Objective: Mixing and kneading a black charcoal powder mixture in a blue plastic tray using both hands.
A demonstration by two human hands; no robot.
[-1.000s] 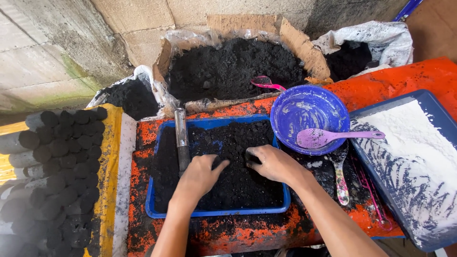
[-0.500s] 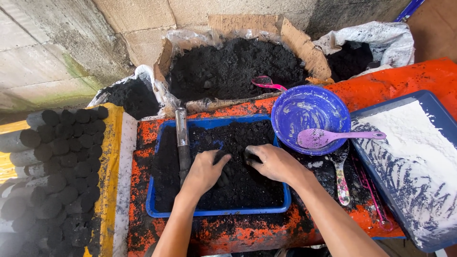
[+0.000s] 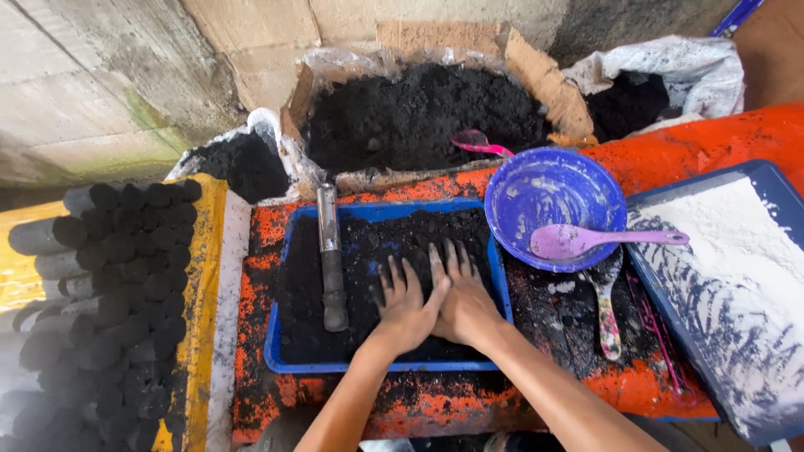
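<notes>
A blue tray (image 3: 276,347) on the orange table holds black powder (image 3: 419,234). My left hand (image 3: 404,305) and my right hand (image 3: 461,293) lie side by side, fingers spread, pressed flat into the powder near the tray's middle right. Neither hand holds anything. A metal tube (image 3: 329,255) lies lengthwise in the tray, left of my left hand.
A blue bowl (image 3: 553,188) with a purple spoon (image 3: 599,241) stands right of the tray. A second tray of white powder (image 3: 737,276) sits far right. A cardboard box of black powder (image 3: 419,113) stands behind. Stacked black cylinders (image 3: 126,285) fill the left.
My hands have come together from apart and moved to the tray's right side, now flat with fingers spread on the powder.
</notes>
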